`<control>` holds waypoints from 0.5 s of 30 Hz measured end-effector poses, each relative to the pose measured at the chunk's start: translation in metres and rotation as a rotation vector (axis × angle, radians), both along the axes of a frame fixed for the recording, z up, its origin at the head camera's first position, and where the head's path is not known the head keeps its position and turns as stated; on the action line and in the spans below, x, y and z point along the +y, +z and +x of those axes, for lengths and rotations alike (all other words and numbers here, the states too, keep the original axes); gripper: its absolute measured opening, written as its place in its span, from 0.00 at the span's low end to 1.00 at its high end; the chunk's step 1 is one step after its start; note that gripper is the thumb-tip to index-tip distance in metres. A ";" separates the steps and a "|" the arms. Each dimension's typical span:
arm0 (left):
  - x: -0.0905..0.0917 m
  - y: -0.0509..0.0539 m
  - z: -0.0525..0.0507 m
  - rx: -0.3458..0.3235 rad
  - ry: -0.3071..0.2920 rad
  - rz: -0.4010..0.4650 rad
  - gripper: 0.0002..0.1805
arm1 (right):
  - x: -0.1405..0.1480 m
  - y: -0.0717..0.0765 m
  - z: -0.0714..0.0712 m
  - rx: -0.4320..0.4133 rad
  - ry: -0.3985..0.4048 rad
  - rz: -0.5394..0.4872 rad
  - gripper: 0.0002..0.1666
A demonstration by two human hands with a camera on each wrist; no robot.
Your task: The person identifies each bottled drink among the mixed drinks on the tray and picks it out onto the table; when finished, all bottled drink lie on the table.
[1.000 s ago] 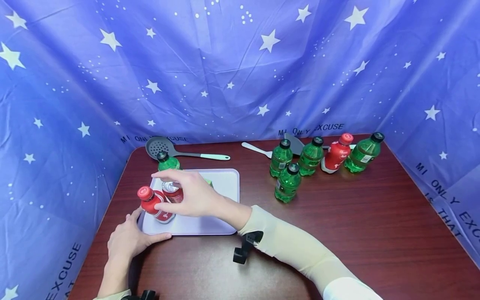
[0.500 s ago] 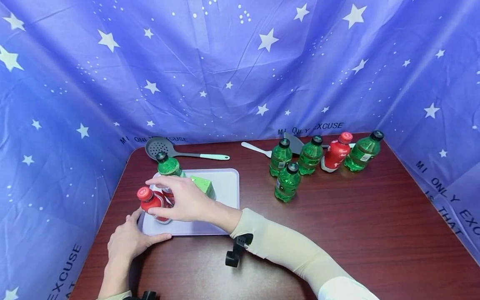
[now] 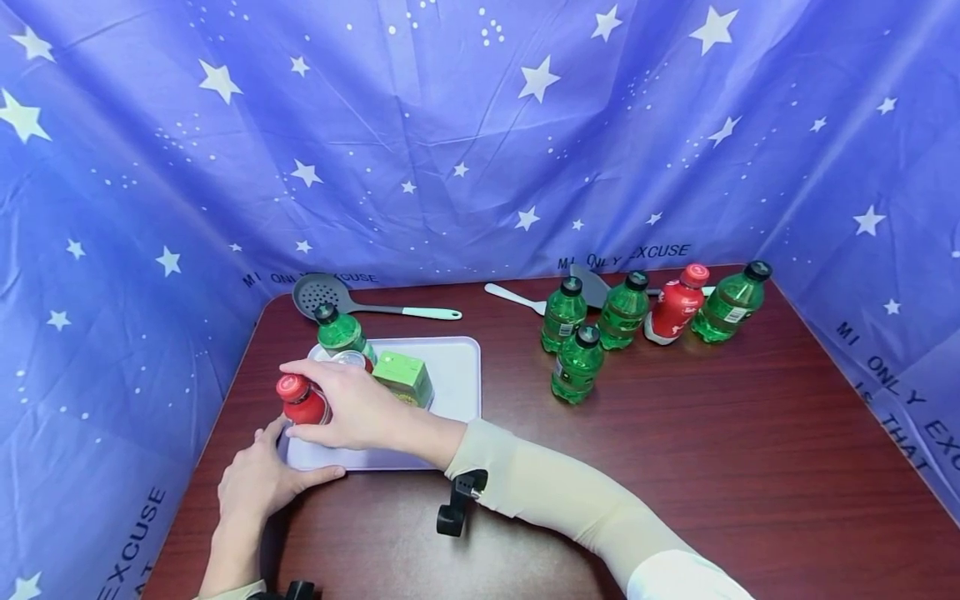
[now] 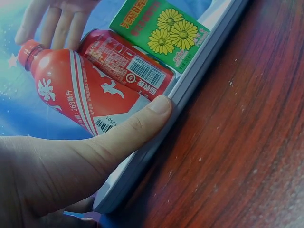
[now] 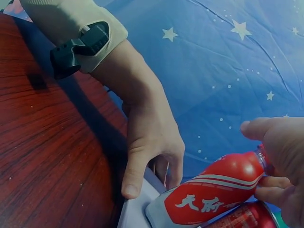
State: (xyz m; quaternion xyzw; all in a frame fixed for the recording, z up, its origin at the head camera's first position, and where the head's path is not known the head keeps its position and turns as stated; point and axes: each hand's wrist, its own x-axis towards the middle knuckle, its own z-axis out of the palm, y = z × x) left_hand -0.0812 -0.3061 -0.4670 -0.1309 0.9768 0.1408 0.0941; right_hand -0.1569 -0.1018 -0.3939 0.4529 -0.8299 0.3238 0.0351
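Observation:
A red plastic bottle [image 3: 303, 406] stands at the left end of the pale tray [image 3: 457, 429]. My right hand [image 3: 352, 406] is around its upper part, thumb on the near side and fingers on the far side. In the right wrist view the thumb of that hand [image 5: 289, 152] is spread apart from the bottle. My left hand [image 3: 255, 482] holds the tray's near left corner, its thumb [image 4: 137, 126] along the near edge. A red can [image 4: 128, 64] stands beside the bottle, partly hidden by my right hand. A green drink carton [image 3: 403, 377] stands to its right.
A green bottle [image 3: 341, 331] stands at the tray's far left. Behind it lies a slotted spoon [image 3: 322, 293]. To the right stand several green bottles [image 3: 576, 371] and another red bottle [image 3: 677, 307], with spatulas [image 3: 517, 297] behind. Starry cloth [image 3: 465, 167] hangs around the table.
My right hand has moved left and slightly down, from over the can to around the red bottle, uncovering the green carton. The left hand and the tray have stayed in place.

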 end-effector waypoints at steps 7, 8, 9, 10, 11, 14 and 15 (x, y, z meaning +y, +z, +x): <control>0.001 0.000 0.001 0.015 0.000 -0.001 0.80 | -0.003 -0.002 0.004 0.051 -0.027 0.024 0.42; 0.001 0.000 0.001 0.014 0.001 0.000 0.80 | -0.003 -0.003 0.005 0.062 -0.029 0.028 0.41; 0.001 0.000 0.001 0.012 0.002 0.001 0.80 | -0.003 -0.003 0.006 0.071 -0.028 0.032 0.39; 0.002 0.000 0.001 0.010 0.003 0.003 0.80 | -0.004 -0.004 0.007 0.081 -0.029 0.037 0.38; 0.002 0.000 0.001 0.009 0.005 0.004 0.79 | -0.004 -0.004 0.008 0.088 -0.029 0.041 0.36; 0.001 0.000 0.001 0.011 0.008 0.004 0.79 | -0.005 -0.006 0.010 0.087 -0.028 0.057 0.30; 0.001 0.000 0.001 0.014 0.012 0.003 0.79 | -0.005 -0.006 0.011 0.081 -0.024 0.065 0.29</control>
